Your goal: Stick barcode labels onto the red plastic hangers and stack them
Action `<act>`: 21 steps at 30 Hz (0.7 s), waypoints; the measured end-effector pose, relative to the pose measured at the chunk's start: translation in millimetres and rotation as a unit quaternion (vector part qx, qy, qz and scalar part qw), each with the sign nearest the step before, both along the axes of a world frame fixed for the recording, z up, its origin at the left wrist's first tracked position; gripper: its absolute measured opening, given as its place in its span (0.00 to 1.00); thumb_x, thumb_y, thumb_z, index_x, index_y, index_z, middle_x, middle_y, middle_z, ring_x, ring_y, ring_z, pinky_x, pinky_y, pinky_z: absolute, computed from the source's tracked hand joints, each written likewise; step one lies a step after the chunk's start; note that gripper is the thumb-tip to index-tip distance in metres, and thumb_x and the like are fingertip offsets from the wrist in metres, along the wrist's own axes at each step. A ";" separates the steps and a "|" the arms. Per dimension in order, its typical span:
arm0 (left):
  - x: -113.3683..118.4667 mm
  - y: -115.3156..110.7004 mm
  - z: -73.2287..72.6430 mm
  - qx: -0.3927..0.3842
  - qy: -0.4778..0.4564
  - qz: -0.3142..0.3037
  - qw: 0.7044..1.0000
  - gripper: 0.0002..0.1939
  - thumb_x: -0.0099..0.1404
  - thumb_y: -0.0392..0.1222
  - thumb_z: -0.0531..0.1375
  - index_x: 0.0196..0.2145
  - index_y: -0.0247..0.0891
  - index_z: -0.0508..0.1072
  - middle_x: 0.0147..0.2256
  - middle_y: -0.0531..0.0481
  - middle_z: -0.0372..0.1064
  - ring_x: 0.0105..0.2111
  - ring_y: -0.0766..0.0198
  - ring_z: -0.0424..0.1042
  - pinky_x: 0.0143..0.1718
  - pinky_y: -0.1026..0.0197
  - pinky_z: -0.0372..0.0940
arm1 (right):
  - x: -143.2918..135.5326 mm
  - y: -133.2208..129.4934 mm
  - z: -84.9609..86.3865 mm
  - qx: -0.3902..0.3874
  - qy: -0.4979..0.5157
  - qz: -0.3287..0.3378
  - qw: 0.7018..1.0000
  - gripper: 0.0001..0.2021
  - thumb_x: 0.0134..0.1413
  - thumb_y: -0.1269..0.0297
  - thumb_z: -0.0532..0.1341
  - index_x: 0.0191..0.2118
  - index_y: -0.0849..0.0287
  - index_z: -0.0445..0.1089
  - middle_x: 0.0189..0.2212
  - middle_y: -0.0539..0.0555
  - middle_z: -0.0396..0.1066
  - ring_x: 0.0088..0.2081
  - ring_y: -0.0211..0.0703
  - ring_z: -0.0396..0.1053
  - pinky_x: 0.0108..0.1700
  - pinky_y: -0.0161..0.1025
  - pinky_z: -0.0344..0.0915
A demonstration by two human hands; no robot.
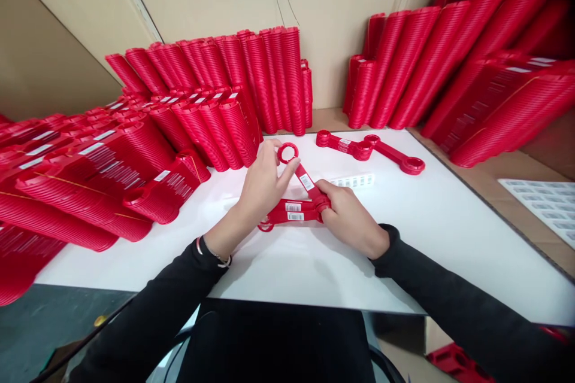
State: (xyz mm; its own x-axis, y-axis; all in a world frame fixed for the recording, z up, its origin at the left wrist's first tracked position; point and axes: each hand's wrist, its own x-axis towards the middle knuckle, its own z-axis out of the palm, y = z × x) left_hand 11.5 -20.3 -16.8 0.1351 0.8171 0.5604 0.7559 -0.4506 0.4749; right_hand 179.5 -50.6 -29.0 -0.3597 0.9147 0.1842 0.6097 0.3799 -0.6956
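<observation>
Near the middle of the white table, my left hand [263, 178] pinches the ringed far end of a red plastic piece [304, 178] with a white barcode label. The lower end of that piece meets my right hand [348, 212], whose fingers are closed around it and the ends of other labelled red pieces [281, 213]. Those pieces fan out to the left under my left hand, each with a barcode sticker. A sheet of small labels [359, 181] lies just behind my right hand, partly hidden.
Beyond my hands lie two short stacks of red pieces, one [344, 143] left of the other [398, 155]. Tall red stacks [233, 114] crowd the left, and more stacks [404, 66] stand at right. Another label sheet [541, 203] rests on cardboard at the right edge.
</observation>
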 end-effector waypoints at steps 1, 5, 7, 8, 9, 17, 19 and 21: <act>-0.7 0.2 0.5 -0.021 -0.035 -0.007 0.999 0.15 0.66 0.49 0.51 0.46 0.39 0.56 0.32 0.52 0.60 0.31 0.65 0.63 0.34 0.62 0.60 | 0.4 0.5 -0.3 -0.001 -0.003 0.002 1.000 0.09 0.43 0.79 0.48 0.29 0.57 0.56 0.26 0.51 0.66 0.28 0.40 0.61 0.29 0.34 0.53; -3.1 2.2 1.2 -0.064 -0.141 -0.050 0.987 0.09 0.65 0.44 0.51 0.41 0.41 0.56 0.27 0.56 0.56 0.25 0.70 0.59 0.28 0.67 0.56 | 3.2 3.4 -2.2 0.001 -0.003 0.001 1.000 0.09 0.44 0.78 0.48 0.29 0.57 0.57 0.26 0.52 0.66 0.28 0.40 0.62 0.30 0.33 0.54; -4.8 4.2 -0.2 -0.079 -0.182 -0.069 0.978 0.05 0.64 0.40 0.50 0.38 0.41 0.55 0.28 0.56 0.56 0.25 0.71 0.58 0.28 0.67 0.56 | 4.4 4.7 -3.2 -0.001 -0.007 0.002 1.000 0.09 0.44 0.78 0.48 0.30 0.58 0.58 0.27 0.52 0.67 0.29 0.41 0.63 0.30 0.34 0.54; -6.0 5.3 -1.1 -0.088 -0.201 -0.076 0.973 0.05 0.63 0.37 0.49 0.37 0.41 0.54 0.28 0.56 0.56 0.26 0.71 0.59 0.28 0.67 0.56 | 4.8 5.3 -3.5 -0.003 -0.010 0.003 1.000 0.09 0.44 0.78 0.48 0.30 0.58 0.58 0.27 0.52 0.67 0.29 0.41 0.63 0.30 0.34 0.54; -7.2 6.3 -2.0 -0.096 -0.217 -0.084 0.968 0.05 0.62 0.35 0.48 0.36 0.41 0.53 0.28 0.56 0.56 0.26 0.71 0.59 0.29 0.67 0.57 | 5.2 5.7 -3.7 -0.005 -0.012 0.004 1.000 0.09 0.44 0.78 0.49 0.30 0.58 0.58 0.28 0.53 0.68 0.29 0.41 0.63 0.30 0.34 0.54; -9.6 1.7 -2.6 -0.065 0.052 -0.075 0.994 0.07 0.53 0.27 0.48 0.25 0.38 0.60 0.26 0.52 0.61 0.27 0.65 0.60 0.30 0.61 0.55 | 11.8 9.5 -3.9 0.007 -0.024 -0.018 1.000 0.09 0.41 0.79 0.48 0.27 0.57 0.56 0.25 0.51 0.65 0.28 0.40 0.62 0.30 0.34 0.54; -6.7 -0.4 -3.2 -0.071 0.137 -0.071 0.986 0.09 0.58 0.33 0.50 0.20 0.37 0.59 0.21 0.52 0.60 0.24 0.64 0.59 0.28 0.61 0.53 | 13.6 10.5 -3.6 0.005 -0.034 -0.022 0.999 0.09 0.41 0.79 0.48 0.27 0.57 0.56 0.25 0.51 0.65 0.28 0.40 0.61 0.29 0.34 0.53; -3.9 -1.5 -4.5 -0.085 0.183 -0.066 0.977 0.14 0.63 0.39 0.49 0.20 0.37 0.62 0.19 0.52 0.60 0.22 0.64 0.60 0.26 0.61 0.53 | 14.5 11.4 -3.2 0.001 -0.044 -0.023 0.999 0.09 0.41 0.79 0.48 0.27 0.57 0.56 0.25 0.52 0.65 0.28 0.40 0.61 0.29 0.34 0.53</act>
State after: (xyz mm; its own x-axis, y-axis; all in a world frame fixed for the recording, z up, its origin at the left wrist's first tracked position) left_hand 7.6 -21.8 -21.4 0.4110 0.8566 0.3119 0.8305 -0.4929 0.2595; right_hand 194.0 -39.2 -32.2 -0.3315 0.9306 0.1553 0.6859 0.3507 -0.6376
